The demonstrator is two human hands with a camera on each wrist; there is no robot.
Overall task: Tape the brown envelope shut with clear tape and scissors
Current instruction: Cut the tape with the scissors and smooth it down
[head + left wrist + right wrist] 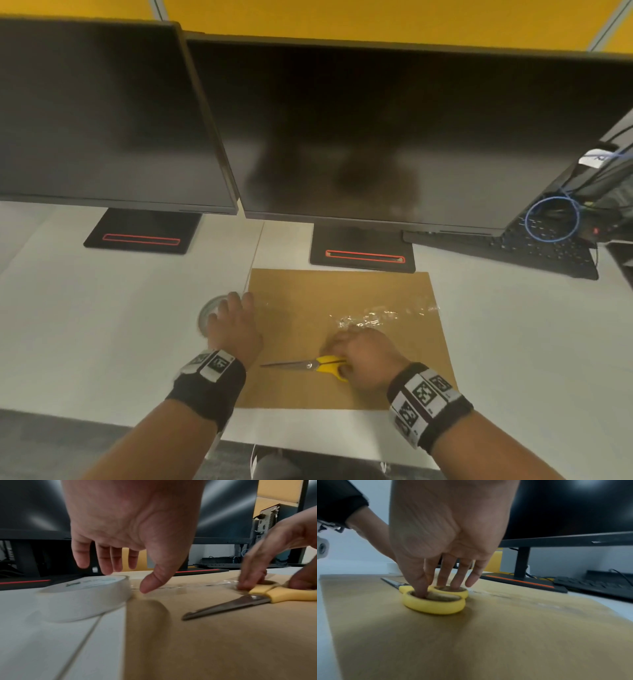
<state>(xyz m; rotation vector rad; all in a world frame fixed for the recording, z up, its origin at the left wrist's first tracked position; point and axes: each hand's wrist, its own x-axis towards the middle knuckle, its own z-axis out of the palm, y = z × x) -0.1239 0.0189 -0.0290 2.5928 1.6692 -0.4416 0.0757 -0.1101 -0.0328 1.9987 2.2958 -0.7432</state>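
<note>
The brown envelope (342, 383) lies flat on the white desk. A crinkled strip of clear tape (373, 317) runs across its upper half. Yellow-handled scissors (308, 365) lie on the envelope, blades closed and pointing left. My right hand (339, 358) has its thumb in one handle loop and two fingers in the other (433, 590). The white tape roll (82, 596) lies flat on the desk just off the envelope's left edge. My left hand (126, 580) hovers over the roll with loose, spread fingers and grips nothing; its thumb points down at the envelope's edge.
Two dark monitors (376, 130) stand behind the envelope, the right one's stand base (363, 255) just beyond its far edge. A black keyboard (534, 253) and blue cables (551, 219) sit at the right. The desk's front edge (308, 442) is close below the envelope.
</note>
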